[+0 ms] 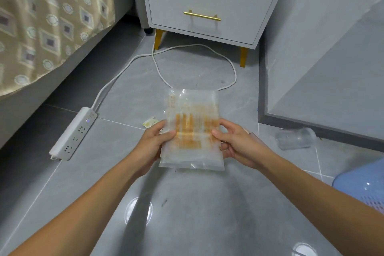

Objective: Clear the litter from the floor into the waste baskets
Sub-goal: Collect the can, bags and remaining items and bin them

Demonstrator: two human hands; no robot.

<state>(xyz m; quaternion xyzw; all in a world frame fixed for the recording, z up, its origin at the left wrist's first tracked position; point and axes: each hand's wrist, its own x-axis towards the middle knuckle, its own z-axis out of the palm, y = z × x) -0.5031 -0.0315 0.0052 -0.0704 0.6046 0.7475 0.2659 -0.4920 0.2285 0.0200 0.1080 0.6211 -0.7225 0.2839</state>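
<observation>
1. Clear plastic bag with orange print, held flat at centre, above the grey floor.
2. Left hand at 9 o'clock, grip closed on the bag's edge, thumb on top.
3. Right hand at 3 o'clock, pinching the opposite edge; probably spreads the limp film for carrying.
4. Blue waste basket at 4 o'clock, partly cut off.
5. Fallen clear cup at 3 o'clock, small wrapper behind the bag: not yet cleared.
</observation>
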